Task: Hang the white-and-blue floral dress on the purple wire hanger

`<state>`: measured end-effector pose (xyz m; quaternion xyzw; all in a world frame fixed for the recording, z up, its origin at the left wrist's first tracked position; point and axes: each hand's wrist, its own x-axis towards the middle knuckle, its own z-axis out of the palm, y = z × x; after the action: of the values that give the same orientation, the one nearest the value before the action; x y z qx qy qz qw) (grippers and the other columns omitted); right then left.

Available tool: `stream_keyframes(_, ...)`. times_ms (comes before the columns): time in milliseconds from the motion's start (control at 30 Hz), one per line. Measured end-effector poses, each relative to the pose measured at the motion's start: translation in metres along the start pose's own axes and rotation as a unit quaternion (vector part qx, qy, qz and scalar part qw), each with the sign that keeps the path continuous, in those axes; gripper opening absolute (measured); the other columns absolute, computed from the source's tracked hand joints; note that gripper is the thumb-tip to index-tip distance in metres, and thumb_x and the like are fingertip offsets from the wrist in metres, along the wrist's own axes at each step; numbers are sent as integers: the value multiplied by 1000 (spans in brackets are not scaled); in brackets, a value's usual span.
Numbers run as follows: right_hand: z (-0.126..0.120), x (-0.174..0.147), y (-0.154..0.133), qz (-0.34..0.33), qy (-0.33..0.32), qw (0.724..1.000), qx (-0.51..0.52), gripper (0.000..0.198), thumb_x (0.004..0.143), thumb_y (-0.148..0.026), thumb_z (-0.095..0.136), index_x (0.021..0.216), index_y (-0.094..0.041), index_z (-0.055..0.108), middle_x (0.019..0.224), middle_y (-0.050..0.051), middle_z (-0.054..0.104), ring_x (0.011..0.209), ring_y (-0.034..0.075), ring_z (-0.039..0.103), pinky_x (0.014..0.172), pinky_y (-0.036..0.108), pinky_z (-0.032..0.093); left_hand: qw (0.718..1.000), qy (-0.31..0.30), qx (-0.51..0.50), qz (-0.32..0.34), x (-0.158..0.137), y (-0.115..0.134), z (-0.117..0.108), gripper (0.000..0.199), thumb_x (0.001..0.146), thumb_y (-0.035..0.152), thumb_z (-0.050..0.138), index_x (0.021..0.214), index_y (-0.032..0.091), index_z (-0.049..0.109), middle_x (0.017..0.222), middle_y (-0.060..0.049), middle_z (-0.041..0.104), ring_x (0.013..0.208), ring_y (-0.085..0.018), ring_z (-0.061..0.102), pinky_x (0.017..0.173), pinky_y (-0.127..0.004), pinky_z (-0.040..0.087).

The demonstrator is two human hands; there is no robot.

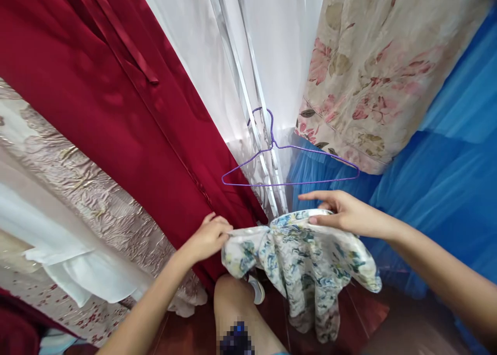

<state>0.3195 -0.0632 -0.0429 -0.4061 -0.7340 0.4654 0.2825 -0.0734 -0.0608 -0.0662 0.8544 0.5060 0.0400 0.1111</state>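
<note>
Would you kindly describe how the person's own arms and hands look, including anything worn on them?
The left hand and right hand are bare, with slender fingers and no gloves or rings visible. The left forearm and right forearm show no sleeve, watch or bracelet within the frame; no markings stand out.

The floral garment (303, 256) is matt cloth, the hanger (274, 144) smooth, the poles (244, 92) glossy metal, the brocade cloth (116, 202) rough.
</note>
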Motion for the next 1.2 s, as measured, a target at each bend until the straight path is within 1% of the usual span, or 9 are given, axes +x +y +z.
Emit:
stream_keyframes(100, 13, 15, 3, -39, 55, 994, -84, 83, 86, -35, 67, 157, -20, 28, 64, -5, 53, 53, 14, 43, 48, 25, 30, 989, 84, 108, -63, 24, -24, -29, 36, 79, 10, 46, 92, 28, 74, 105, -3, 74, 111, -27, 56, 105, -51, 29)
stream_keyframes(200, 20, 32, 7, -28, 87, 990, -111, 85, 87, -29, 61, 159, -12, 19, 64, -3, 55, 55, 16, 45, 51, 27, 33, 975, 150, 136, -94, 48, -28, -56, 34, 86, 14, 41, 95, 24, 72, 113, -7, 72, 109, -31, 55, 92, -48, 37)
stream_keyframes(333, 17, 43, 16, -16, 116, 983, -143, 78, 86, -27, 60, 156, -10, 30, 70, 2, 62, 58, 17, 49, 53, 28, 37, 953, 236, 159, -108, 70, -6, -81, 29, 89, 16, 39, 96, 23, 66, 113, -9, 70, 109, -33, 51, 88, -49, 35)
stream_keyframes(500, 17, 32, 23, -29, 102, 983, -149, 69, 83, -17, 57, 150, -19, 44, 79, 2, 69, 56, 15, 50, 54, 26, 38, 916, 380, 129, -16, 77, 42, -86, 30, 90, 12, 39, 87, 24, 66, 107, -2, 73, 121, -31, 50, 98, -53, 26)
stream_keyframes(667, 23, 20, 22, -38, 77, 990, -111, 69, 81, -12, 55, 148, -24, 46, 69, -3, 65, 53, 13, 47, 52, 24, 35, 918, 385, -85, 52, 84, 75, -80, 24, 89, 13, 45, 97, 22, 66, 101, -2, 72, 78, -16, 64, 76, -33, 46)
stream_keyframes(800, 15, 11, 26, -53, 93, 990, -87, 68, 83, -14, 56, 149, -28, 45, 64, -6, 56, 53, 13, 43, 52, 25, 34, 869, 441, -225, 12, 87, 75, -70, 22, 84, 24, 63, 106, 20, 61, 107, -4, 67, 57, -8, 56, 52, -21, 42)
stream_keyframes(933, -5, -1, 30, -104, 204, 970, -80, 82, 82, -18, 61, 156, -28, 28, 64, -6, 52, 57, 15, 48, 57, 27, 38, 858, 449, -250, -19, 81, 68, -58, 16, 84, 32, 68, 80, 17, 66, 76, -2, 66, 58, -11, 57, 55, -21, 45)
stream_keyframes(1067, -31, 1, 30, -109, 288, 947, -91, 107, 78, -21, 67, 161, -20, 0, 70, -3, 62, 62, 20, 57, 61, 30, 44, 864, 446, -233, -24, 77, 70, -52, 21, 84, 36, 66, 78, 17, 69, 71, -3, 67, 59, -14, 59, 56, -24, 46)
stream_keyframes(1200, -48, 10, 23, -41, 281, 935, -213, 102, 76, -31, 71, 159, -6, 17, 66, 0, 64, 61, 23, 59, 59, 32, 42, 871, 460, -172, -28, 73, 70, -53, 22, 85, 38, 66, 81, 17, 70, 74, -3, 69, 65, -15, 62, 62, -25, 47)
